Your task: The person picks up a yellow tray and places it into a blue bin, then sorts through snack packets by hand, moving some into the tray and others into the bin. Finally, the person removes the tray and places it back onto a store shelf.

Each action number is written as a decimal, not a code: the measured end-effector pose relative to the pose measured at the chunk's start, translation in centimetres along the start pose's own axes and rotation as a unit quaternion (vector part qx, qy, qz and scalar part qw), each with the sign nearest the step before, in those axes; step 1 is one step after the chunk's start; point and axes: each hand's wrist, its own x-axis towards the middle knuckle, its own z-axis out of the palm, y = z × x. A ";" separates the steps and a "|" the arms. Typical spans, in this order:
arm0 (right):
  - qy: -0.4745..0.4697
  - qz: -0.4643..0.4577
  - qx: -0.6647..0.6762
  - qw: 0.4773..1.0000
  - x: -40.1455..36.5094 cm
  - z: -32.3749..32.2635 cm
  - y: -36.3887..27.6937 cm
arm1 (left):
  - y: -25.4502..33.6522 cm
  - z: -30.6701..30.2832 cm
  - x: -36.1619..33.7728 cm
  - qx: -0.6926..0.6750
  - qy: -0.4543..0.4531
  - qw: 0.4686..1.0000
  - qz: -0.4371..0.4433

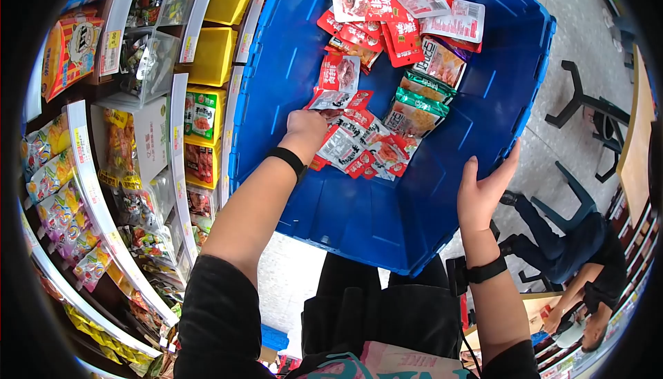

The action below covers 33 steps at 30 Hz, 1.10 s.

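Observation:
A large blue plastic bin [387, 224] is in front of my body, holding a heap of snack packets [407, 34]. My left hand [308, 125] reaches inside, its fingers curled at a red and silver snack packet [333, 100]; the fingertips are partly hidden. Beside that hand lie more red and white packets [342, 146], spread over one another. Green-topped packets [416, 113] sit a little to the right. On the bin's right rim is my right hand [485, 189], thumb toward the inside and fingers along the outer side.
Shelves on the left hold bagged snacks [65, 203], a clear plastic box [146, 65] and yellow trays [214, 54]. At right, a seated person [587, 268] is near a chair [573, 199] and a wooden table [637, 151]. A pale floor [563, 16] lies beyond the bin.

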 end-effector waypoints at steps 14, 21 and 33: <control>0.009 -0.021 -0.010 1.000 -0.1 0.2 0.6 | -1.9 1.7 -0.5 -0.100 0.089 0.991 -0.018; 0.004 -0.017 -0.011 1.000 0.0 0.2 0.5 | -1.4 -1.3 -0.3 -0.176 0.121 0.977 -0.024; 0.005 -0.016 -0.010 1.000 0.0 0.1 0.4 | 0.8 0.3 3.2 -0.422 0.087 0.902 0.019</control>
